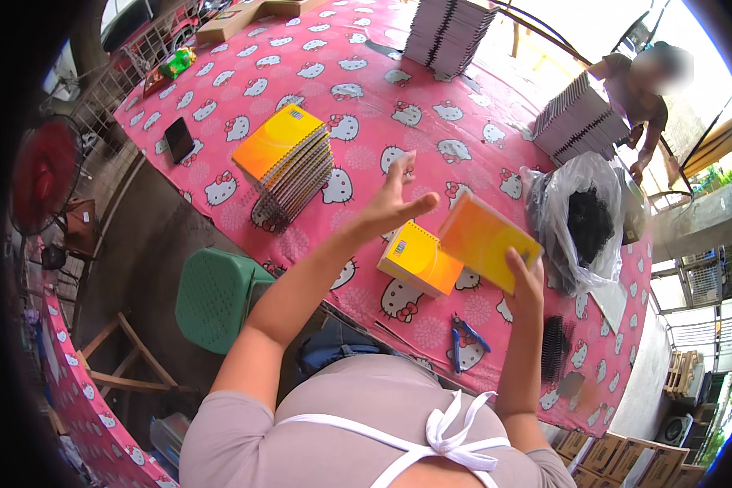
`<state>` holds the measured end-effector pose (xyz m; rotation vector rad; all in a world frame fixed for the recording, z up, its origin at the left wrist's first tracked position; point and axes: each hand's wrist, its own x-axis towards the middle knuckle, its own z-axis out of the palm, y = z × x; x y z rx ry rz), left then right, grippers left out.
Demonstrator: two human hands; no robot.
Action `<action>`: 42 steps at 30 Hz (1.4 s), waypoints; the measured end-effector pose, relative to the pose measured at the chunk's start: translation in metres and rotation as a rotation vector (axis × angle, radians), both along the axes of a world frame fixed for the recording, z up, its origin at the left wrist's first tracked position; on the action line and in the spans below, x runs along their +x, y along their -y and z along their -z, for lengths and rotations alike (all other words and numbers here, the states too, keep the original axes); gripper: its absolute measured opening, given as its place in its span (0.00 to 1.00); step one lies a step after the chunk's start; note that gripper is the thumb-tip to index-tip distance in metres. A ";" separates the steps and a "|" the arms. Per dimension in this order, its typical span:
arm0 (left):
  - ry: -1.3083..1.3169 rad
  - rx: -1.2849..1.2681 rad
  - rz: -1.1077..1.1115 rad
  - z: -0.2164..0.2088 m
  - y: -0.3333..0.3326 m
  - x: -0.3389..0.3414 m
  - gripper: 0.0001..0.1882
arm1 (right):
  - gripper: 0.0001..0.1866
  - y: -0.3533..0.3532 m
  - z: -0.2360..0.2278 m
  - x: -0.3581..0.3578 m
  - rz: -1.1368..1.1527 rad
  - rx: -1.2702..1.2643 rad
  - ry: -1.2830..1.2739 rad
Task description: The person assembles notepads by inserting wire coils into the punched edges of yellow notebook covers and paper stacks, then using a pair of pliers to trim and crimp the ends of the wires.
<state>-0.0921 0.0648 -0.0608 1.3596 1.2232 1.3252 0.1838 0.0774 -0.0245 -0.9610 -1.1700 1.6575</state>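
My right hand (pixel 527 281) grips a yellow-and-orange notebook (pixel 488 241) by its near right corner, tilted above the table. Left of it, my left hand (pixel 398 198) is raised with fingers apart and nothing in it. Beneath and beside the held notebook lies a short stack of yellow spiral notebooks (pixel 415 262). A taller stack of yellow-orange spiral notebooks (pixel 281 146), coils showing along its side, stands farther left. Blue-handled cutting pliers (pixel 468 342) rest near the table's front edge. Right of them is a bunch of black binding coils (pixel 555 348).
The table has a pink patterned cloth (pixel 252 61). On it are a clear plastic bag (pixel 545 199) of black coils, tall notebook stacks (pixel 447 37) and a phone (pixel 179 140). A co-worker (pixel 626 89) stands at the far right. A green stool (pixel 211 299) stands left.
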 end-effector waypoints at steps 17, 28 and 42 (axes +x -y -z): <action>-0.036 0.128 -0.029 0.098 -0.062 -0.017 0.54 | 0.47 -0.105 0.135 -0.087 -0.181 0.552 0.524; -0.015 0.274 -0.089 0.054 -0.053 -0.004 0.41 | 0.38 -0.097 0.034 -0.077 -0.261 0.535 0.575; 0.657 -0.086 -0.352 -0.044 0.089 0.041 0.45 | 0.33 -0.021 -0.050 -0.040 -0.404 0.101 0.139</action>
